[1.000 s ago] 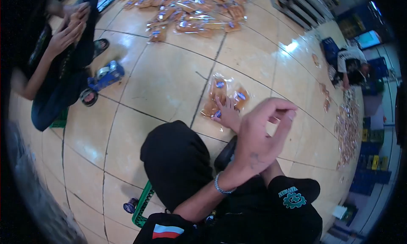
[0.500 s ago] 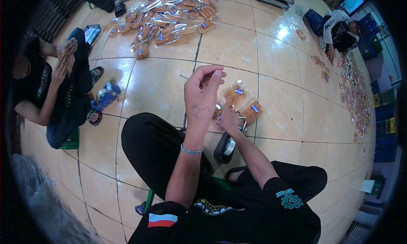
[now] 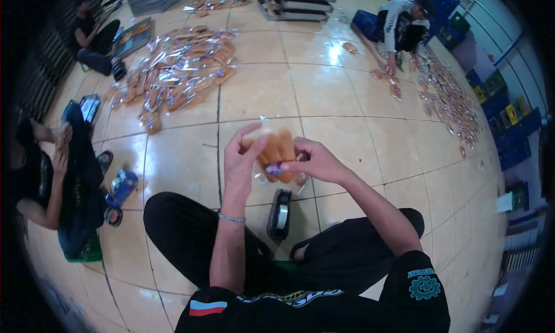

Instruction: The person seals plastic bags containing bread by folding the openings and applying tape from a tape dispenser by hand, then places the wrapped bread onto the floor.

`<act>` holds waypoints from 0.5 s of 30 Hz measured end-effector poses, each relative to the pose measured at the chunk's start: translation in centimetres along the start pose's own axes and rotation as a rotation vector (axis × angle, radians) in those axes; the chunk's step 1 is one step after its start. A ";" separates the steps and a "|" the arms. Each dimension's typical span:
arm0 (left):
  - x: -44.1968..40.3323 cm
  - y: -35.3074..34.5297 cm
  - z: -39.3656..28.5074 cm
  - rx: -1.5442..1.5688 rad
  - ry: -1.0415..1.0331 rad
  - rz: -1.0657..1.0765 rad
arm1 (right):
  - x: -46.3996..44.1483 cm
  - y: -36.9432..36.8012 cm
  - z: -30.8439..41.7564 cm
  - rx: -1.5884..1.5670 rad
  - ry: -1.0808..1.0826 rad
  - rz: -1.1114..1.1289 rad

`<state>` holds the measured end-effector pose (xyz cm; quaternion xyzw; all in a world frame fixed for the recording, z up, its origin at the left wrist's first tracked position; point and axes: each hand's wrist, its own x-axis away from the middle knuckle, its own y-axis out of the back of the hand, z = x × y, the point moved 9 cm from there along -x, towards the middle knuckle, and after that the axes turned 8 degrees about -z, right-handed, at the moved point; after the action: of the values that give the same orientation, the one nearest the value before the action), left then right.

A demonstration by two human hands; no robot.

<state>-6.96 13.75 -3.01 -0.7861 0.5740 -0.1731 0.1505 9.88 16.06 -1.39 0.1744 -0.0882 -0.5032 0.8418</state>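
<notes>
In front of me is a clear plastic pack of bread rolls (image 3: pixel 282 145), held up between both hands. My left hand (image 3: pixel 238 159) grips its left side, fingers behind and thumb in front. My right hand (image 3: pixel 318 161) pinches the right side, its thumb beside a small blue label (image 3: pixel 273 169). More clear plastic and brown bread show below and behind the pack, partly hidden by it. Just under the hands, a black tape dispenser (image 3: pixel 280 214) with a pale roll stands on the tiles between my legs.
A large heap of bagged bread (image 3: pixel 173 67) covers the floor at upper left. Another heap (image 3: pixel 448 96) lies at right near a crouching person (image 3: pixel 399 32). Two people sit at left, beside a blue tape dispenser (image 3: pixel 122 187). Grey stacked trays (image 3: pixel 298 2) stand at the back.
My right hand has come up from the packs on the floor, and both hands now hold a bread pack. My left hand has closed on it. The view has tilted up and turned right.
</notes>
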 end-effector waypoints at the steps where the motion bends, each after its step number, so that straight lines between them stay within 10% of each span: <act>1: 0.9 -1.7 -0.9 -0.023 -0.051 0.067 | 1.0 1.0 1.5 -0.075 -0.014 -0.060; 10: 4.1 -6.8 -4.1 -0.107 -0.383 0.205 | 5.1 4.7 5.7 -0.291 -0.021 -0.383; 15: 4.5 -7.5 -3.5 -0.078 -0.180 0.168 | 5.1 5.5 5.2 -0.303 0.115 -0.447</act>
<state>-0.86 11.54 3.84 -0.7528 0.6284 -0.0659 0.1847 15.13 12.89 5.42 0.0900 0.0768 -0.6732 0.7299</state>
